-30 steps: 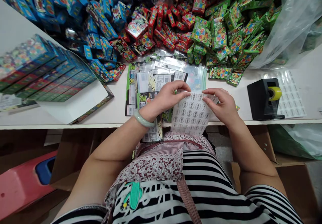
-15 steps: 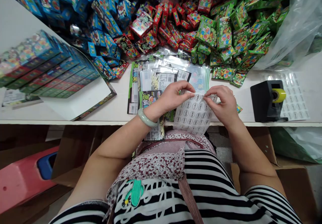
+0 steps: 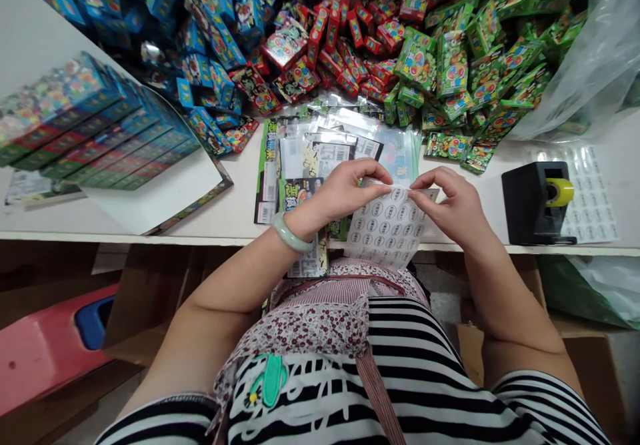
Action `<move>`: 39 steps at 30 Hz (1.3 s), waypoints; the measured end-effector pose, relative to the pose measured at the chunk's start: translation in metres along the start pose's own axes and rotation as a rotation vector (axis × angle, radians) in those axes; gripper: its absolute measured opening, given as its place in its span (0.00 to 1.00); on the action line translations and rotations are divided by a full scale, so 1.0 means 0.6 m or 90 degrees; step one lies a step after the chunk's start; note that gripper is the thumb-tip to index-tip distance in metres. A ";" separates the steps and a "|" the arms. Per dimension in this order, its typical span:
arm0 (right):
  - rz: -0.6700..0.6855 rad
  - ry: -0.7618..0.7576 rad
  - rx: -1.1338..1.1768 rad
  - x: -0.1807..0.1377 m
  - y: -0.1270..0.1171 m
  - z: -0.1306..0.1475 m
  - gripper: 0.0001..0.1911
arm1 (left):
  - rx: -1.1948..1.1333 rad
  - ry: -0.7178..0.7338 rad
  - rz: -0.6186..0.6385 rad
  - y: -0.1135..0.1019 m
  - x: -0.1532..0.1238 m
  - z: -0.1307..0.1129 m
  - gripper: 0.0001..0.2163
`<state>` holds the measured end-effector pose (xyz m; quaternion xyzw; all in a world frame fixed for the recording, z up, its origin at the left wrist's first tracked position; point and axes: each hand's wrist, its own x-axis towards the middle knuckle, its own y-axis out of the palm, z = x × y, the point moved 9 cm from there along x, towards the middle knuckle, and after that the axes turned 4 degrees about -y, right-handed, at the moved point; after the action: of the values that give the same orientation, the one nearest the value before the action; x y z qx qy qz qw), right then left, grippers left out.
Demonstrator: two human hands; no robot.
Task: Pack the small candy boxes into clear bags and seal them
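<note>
A sheet of round clear stickers (image 3: 385, 225) with black print hangs over the table's front edge. My left hand (image 3: 355, 190) pinches its top edge between thumb and fingers; a pale green bangle is on that wrist. At the sheet's upper right corner, my right hand (image 3: 447, 201) has thumb and forefinger closed on the edge. Whether a single sticker is between those fingertips is too small to tell. Beneath and behind my left hand lie printed plastic pouches (image 3: 270, 165), overlapping in a loose pile.
Heaps of small blue boxes (image 3: 215, 38), red boxes (image 3: 330, 31) and green boxes (image 3: 453, 65) line the back. Stacked boxes fill an open carton (image 3: 185, 201) at left. To the right stand a black tape dispenser (image 3: 533, 201) and another sticker sheet (image 3: 593, 191).
My right hand has shifted slightly right, a little away from my left. Both hands still pinch at the sheet's top. The whole view has moved slightly.
</note>
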<state>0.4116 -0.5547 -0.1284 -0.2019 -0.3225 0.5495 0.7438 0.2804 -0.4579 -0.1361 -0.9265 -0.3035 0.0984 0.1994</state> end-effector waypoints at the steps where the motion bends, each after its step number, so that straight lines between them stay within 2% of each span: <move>1: -0.006 -0.011 -0.024 -0.001 0.000 0.001 0.02 | -0.003 -0.003 0.000 0.001 0.000 0.002 0.03; 21: -0.103 -0.166 -0.262 -0.031 0.013 0.034 0.05 | -0.010 -0.049 -0.030 -0.003 -0.004 0.027 0.03; 26: -0.119 -0.166 -0.206 -0.032 0.011 0.031 0.05 | -0.006 -0.065 -0.029 -0.003 -0.005 0.032 0.04; 30: -0.109 -0.146 -0.188 -0.022 0.012 0.034 0.09 | -0.008 -0.062 -0.020 0.000 -0.004 0.030 0.04; 35: -0.051 -0.141 -0.167 -0.010 0.029 0.037 0.05 | -0.020 -0.033 -0.010 0.006 -0.005 0.017 0.04; 39: -0.051 -0.123 -0.145 -0.011 0.032 0.032 0.03 | -0.030 -0.026 -0.008 0.008 -0.008 0.015 0.03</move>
<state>0.3836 -0.5559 -0.1289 -0.2186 -0.4604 0.4962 0.7029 0.2766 -0.4615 -0.1462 -0.9269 -0.3154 0.1088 0.1717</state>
